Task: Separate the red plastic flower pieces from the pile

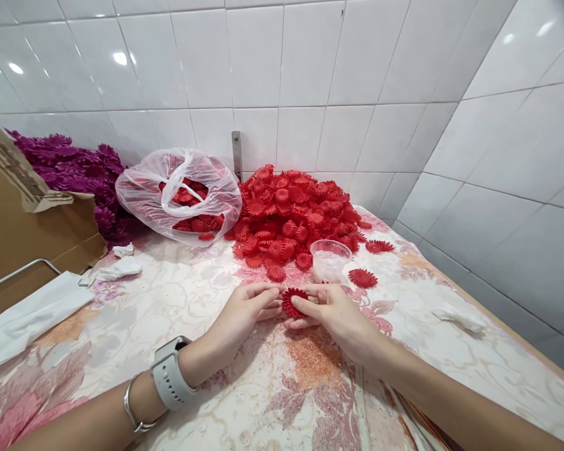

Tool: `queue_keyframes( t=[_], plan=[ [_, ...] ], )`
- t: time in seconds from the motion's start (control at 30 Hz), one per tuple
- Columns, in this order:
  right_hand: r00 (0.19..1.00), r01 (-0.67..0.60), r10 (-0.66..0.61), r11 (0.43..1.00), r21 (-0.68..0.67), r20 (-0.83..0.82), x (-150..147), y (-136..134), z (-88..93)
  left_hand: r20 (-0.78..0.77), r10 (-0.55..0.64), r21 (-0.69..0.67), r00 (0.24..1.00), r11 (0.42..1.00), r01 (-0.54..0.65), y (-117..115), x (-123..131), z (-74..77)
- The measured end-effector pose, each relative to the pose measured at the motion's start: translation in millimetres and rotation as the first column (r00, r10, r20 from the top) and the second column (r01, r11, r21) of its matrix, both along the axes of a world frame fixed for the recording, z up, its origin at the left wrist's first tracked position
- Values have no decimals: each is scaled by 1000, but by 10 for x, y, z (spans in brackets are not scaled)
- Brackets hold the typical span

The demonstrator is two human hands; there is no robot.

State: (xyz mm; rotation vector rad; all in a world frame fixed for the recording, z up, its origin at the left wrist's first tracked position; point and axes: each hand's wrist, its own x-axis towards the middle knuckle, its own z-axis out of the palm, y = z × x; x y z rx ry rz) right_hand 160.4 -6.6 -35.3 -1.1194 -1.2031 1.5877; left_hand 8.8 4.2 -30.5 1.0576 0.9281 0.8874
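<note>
Both hands meet at the table's middle over one red fabric flower (292,301). My left hand (244,313), with a grey watch and a bangle on its wrist, pinches the flower's left edge with closed fingers. On the flower's right side my right hand (331,310) grips it, thumb on top. Just behind them lies a big pile of red flowers (294,216). A small clear plastic cup (329,259) stands beside the pile, close to my right hand.
A clear plastic bag (181,194) with more red flowers lies left of the pile. Purple flowers (75,169) are heaped at the back left beside a cardboard box (23,219). White tiled walls close the back and right. A floral cloth (169,313) covers the table.
</note>
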Motion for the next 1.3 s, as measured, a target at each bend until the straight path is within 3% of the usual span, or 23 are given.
queue_keyframes(
  t=[0.5, 0.6, 0.77, 0.9, 1.03, 1.17, 1.23, 1.3],
  plan=[
    [985, 60, -66, 997, 42, 160, -8, 23, -56, -39, -58, 21, 998, 998, 59, -13, -7, -19],
    [956, 101, -134, 986, 135, 262, -7, 5, -51, -68, -77, 41, 995, 996, 80, -32, -5, 2],
    [805, 102, -312, 911, 401, 504, 8, -31, -16, -104, -51, -12, 993, 999, 51, -50, 1, -11],
    [868, -21, -186, 913, 408, 460, 4, -35, -16, 5, -71, -78, 997, 994, 72, -54, 1, -20],
    [963, -132, 60, 955, 267, 263, 0, 16, -20, 130, -13, -140, 991, 990, 31, -60, 15, -10],
    [999, -42, 40, 988, 149, 19, 26, 70, -7, 199, 94, -107, 976, 992, -73, -27, 15, 7],
    [999, -43, 38, 988, 151, 33, 35, 62, -6, 147, 87, -58, 985, 995, -79, -9, 7, 13],
    [987, -65, 31, 975, 214, 160, 34, 31, -10, 70, 31, -51, 997, 998, -28, -6, 1, 12]
  ],
)
